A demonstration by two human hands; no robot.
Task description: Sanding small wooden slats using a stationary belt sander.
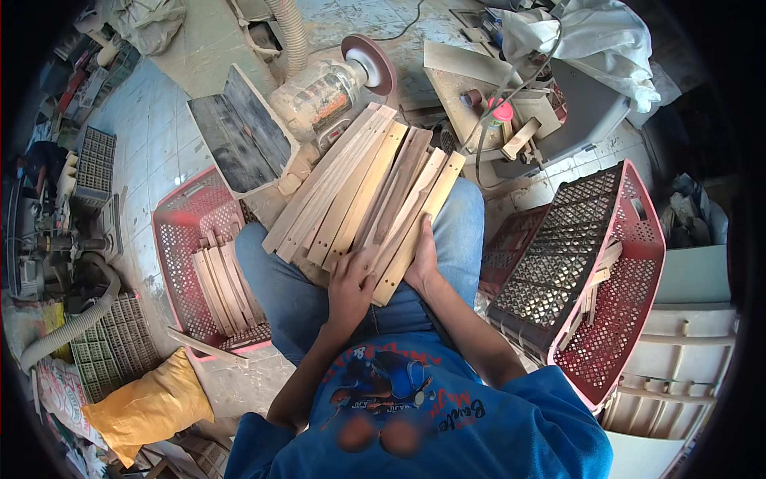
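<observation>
A fanned stack of wooden slats (353,197) lies across my lap, pale and darker brown pieces mixed, with small drilled holes near their ends. My left hand (352,281) curls its fingers over the near ends of the middle slats. Along the right edge of the stack, my right hand (423,257) grips the outermost pale slat (419,233), its thumb on top and other fingers hidden beneath. The slats rest over my jeans (461,221), their far ends reaching toward a dusty electric motor (314,99).
The motor carries a round sanding disc (378,64). Beside it stands an angled black-faced board (242,132). A red crate (167,221) at left holds slats; another red crate (628,299), tilted, holds wood pieces at right. A pink-lidded jar (500,111) sits on a cluttered bench (446,90).
</observation>
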